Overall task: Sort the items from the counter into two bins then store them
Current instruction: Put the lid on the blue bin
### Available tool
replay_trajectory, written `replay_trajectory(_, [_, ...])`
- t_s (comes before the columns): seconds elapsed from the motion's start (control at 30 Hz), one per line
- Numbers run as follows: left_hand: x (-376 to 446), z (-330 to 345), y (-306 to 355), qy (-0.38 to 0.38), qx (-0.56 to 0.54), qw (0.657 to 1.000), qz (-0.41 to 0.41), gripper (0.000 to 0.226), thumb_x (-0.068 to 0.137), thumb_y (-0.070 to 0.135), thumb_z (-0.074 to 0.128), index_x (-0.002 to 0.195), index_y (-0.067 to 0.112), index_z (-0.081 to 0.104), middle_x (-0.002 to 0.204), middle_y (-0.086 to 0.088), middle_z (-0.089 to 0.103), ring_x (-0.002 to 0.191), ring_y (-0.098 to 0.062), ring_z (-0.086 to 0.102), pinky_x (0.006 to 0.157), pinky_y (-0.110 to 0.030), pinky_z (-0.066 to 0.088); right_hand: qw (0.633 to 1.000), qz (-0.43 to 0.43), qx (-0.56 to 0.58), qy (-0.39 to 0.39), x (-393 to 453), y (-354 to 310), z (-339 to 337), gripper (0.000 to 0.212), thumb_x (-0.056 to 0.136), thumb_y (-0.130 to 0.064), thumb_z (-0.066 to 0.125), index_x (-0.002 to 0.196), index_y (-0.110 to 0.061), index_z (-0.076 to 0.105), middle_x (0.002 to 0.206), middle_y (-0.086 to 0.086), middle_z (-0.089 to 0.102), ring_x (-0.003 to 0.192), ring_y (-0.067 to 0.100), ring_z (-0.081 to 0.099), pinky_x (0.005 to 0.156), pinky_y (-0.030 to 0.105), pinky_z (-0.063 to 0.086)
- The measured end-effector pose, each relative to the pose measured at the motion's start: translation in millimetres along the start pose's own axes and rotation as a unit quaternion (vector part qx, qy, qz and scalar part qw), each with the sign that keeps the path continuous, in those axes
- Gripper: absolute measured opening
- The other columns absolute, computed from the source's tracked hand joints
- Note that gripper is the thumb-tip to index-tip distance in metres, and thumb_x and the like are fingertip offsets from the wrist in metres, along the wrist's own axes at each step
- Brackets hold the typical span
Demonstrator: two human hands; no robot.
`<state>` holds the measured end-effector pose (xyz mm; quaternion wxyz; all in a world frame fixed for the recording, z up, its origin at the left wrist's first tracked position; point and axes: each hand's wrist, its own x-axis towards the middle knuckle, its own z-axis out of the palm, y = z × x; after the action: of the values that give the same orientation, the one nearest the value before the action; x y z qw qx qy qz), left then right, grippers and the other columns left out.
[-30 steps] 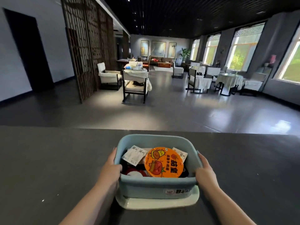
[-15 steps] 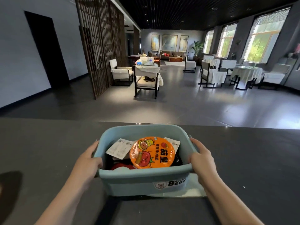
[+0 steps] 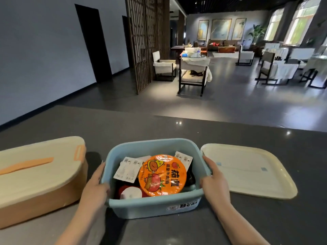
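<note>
A light blue bin (image 3: 154,207) sits on the dark counter (image 3: 159,128) in front of me. Inside lie an orange-lidded noodle bowl (image 3: 162,175), white sachets (image 3: 127,169) and a red-and-white item (image 3: 131,192). My left hand (image 3: 94,190) grips the bin's left rim and my right hand (image 3: 215,184) grips its right rim. The bin's cream lid (image 3: 247,169) lies flat on the counter just right of the bin. An orange bin (image 3: 40,181) with a cream lid on it stands to the left.
Past the counter's far edge is a grey floor with chairs (image 3: 192,75), covered tables (image 3: 281,66) and a wooden lattice screen (image 3: 146,41). A dark doorway (image 3: 93,43) is in the left wall.
The blue bin has come off its lid and moved left with both hands on it; the lid now lies to its right. The view turned left and the orange bin came into sight.
</note>
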<state>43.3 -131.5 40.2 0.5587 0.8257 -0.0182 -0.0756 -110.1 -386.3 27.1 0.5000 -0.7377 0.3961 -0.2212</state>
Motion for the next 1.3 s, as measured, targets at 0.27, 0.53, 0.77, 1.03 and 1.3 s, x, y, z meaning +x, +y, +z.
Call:
replay_trajectory(0.27, [18.6, 9.1, -1.8, 0.034, 0.188, 0.975, 0.117, 0.049, 0.091, 0.007, 0.047, 0.139, 0.017, 0.045, 0.140, -0.019, 0.044, 0.129, -0.037, 0.038, 0.112, -0.052, 0.028, 0.998, -0.055, 0.003, -0.029, 12.8, 13.4, -7.7, 0.044, 0.093, -0.025, 0.051, 0.134, -0.040, 0.044, 0.125, -0.001, 0.050, 0.101, 0.011, 0.057, 0.094, 0.030, 0.046])
replay_trajectory(0.53, [-64.8, 123.0, 60.0, -0.103, 0.138, 0.938, 0.300, 0.038, 0.092, 0.024, 0.055, 0.127, 0.036, 0.049, 0.135, 0.010, 0.046, 0.125, -0.007, 0.036, 0.108, -0.035, 0.028, 0.992, 0.034, -0.048, 0.113, 47.8, 90.7, -113.5, 0.036, 0.089, -0.014, 0.058, 0.124, -0.021, 0.056, 0.132, 0.003, 0.051, 0.114, 0.016, 0.052, 0.085, 0.027, 0.038])
replay_trajectory(0.77, [-112.7, 257.3, 76.7, -0.179, 0.214, 0.851, 0.444, 0.033, 0.089, 0.034, 0.053, 0.122, 0.037, 0.053, 0.124, 0.024, 0.048, 0.118, 0.000, 0.041, 0.109, -0.028, 0.029, 0.944, 0.160, -0.236, 0.165, 92.1, 132.6, -204.5, 0.059, 0.090, -0.037, 0.053, 0.145, -0.023, 0.037, 0.152, -0.001, 0.034, 0.141, 0.024, 0.024, 0.110, 0.041, 0.026])
replay_trajectory(1.03, [-115.2, 365.6, 27.1, -0.301, 0.285, 0.850, 0.325, 0.049, 0.099, 0.043, 0.034, 0.147, 0.036, 0.027, 0.157, 0.015, 0.014, 0.145, -0.007, 0.008, 0.118, -0.026, 0.008, 0.947, 0.122, -0.243, 0.173, 105.2, 156.3, -212.9, 0.030, 0.093, -0.037, 0.052, 0.120, -0.027, 0.062, 0.135, -0.005, 0.050, 0.131, 0.019, 0.034, 0.108, 0.039, 0.025])
replay_trajectory(1.3, [-118.4, 368.3, 10.7, -0.221, 0.343, 0.843, 0.352, 0.056, 0.093, 0.060, 0.012, 0.147, 0.046, 0.014, 0.155, 0.025, 0.004, 0.143, 0.002, -0.005, 0.115, -0.025, -0.004, 0.962, 0.128, 0.123, 0.207, 94.3, 141.1, -203.0, 0.023, 0.087, -0.012, 0.060, 0.107, -0.014, 0.069, 0.095, -0.004, 0.072, 0.095, 0.016, 0.065, 0.083, 0.035, 0.052])
